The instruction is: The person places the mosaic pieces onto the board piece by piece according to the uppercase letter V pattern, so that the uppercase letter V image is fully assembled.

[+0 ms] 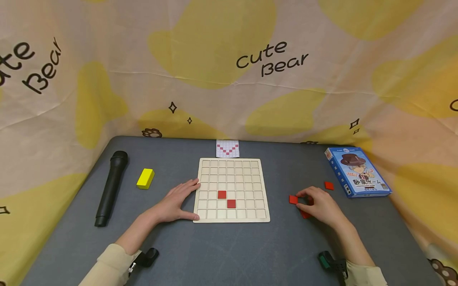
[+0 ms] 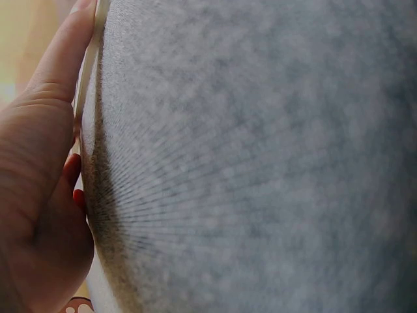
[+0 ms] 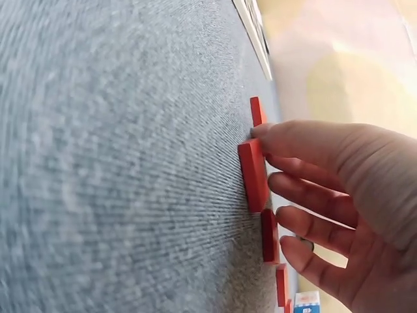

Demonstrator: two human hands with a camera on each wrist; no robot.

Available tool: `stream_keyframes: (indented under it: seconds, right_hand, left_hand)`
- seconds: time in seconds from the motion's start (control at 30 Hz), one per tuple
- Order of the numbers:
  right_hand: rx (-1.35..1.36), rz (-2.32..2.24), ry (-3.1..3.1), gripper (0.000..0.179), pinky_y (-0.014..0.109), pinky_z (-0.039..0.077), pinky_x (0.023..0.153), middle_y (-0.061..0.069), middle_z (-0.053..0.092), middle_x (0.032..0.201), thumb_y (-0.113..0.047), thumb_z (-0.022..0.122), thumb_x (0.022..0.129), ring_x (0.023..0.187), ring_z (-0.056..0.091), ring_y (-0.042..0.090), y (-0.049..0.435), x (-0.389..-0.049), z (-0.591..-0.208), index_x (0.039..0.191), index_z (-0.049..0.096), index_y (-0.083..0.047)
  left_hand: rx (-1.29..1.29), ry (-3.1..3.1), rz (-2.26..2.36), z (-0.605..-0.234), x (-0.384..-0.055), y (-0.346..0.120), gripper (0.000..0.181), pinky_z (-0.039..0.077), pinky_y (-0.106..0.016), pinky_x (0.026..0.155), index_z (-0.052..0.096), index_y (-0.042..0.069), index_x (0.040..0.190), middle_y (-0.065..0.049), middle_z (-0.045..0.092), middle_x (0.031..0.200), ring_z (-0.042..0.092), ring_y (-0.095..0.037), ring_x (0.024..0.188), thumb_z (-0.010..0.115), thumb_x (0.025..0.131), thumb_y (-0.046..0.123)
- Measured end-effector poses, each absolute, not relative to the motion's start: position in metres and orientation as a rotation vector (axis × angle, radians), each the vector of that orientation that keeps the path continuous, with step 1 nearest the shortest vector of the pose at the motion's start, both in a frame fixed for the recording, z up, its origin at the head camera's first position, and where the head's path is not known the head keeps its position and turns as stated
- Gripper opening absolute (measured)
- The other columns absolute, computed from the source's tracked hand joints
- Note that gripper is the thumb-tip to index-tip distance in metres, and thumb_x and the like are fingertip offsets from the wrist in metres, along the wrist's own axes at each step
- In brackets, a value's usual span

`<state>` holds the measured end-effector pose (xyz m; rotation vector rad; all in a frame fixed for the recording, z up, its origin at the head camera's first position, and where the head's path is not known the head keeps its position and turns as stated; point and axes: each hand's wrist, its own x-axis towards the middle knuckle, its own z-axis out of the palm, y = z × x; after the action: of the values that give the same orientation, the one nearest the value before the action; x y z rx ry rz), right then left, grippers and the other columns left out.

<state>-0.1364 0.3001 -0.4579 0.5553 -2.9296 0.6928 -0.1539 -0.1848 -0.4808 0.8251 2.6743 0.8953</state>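
Note:
A square cream grid board (image 1: 196, 216) lies flat on the grey table. Two red square tiles sit in its cells, one upper left (image 1: 222, 194) and one lower right (image 1: 231, 203), diagonal to each other. My left hand (image 1: 175, 202) rests at the board's left edge, thumb and fingers spread. To the right of the board, my right hand (image 1: 322, 206) pinches a red tile (image 1: 293, 199) by its edge between thumb and fingertip. In the right wrist view, more red tiles (image 3: 253, 176) lie under the fingers, partly hidden by the hand in the head view.
A small card (image 1: 227, 149) with a pink V pattern on a grid lies behind the board. At left are a black microphone (image 1: 111, 188) and a yellow block (image 1: 145, 178). A blue box (image 1: 358, 172) stands far right, near a loose red tile (image 1: 329, 185).

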Motion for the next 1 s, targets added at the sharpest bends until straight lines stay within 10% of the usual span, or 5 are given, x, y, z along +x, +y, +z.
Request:
stream_keyframes:
  seconds: [1.0]
  right_hand:
    - [0.593,1.035,-2.864,0.023,0.033,0.046,0.071,0.001,0.064,0.088,-0.023,0.081,0.079,0.081,0.055,0.019,0.184,-0.166,-0.455,0.097,0.072,-0.013]
  left_hand:
    - [0.811,2.663,0.876,-0.478,-0.154,-0.184,0.104,0.013,-0.057,0.114,0.034,0.009,0.152,-0.007,0.023,0.16,0.016,-0.031,0.147,0.078,0.073,0.059]
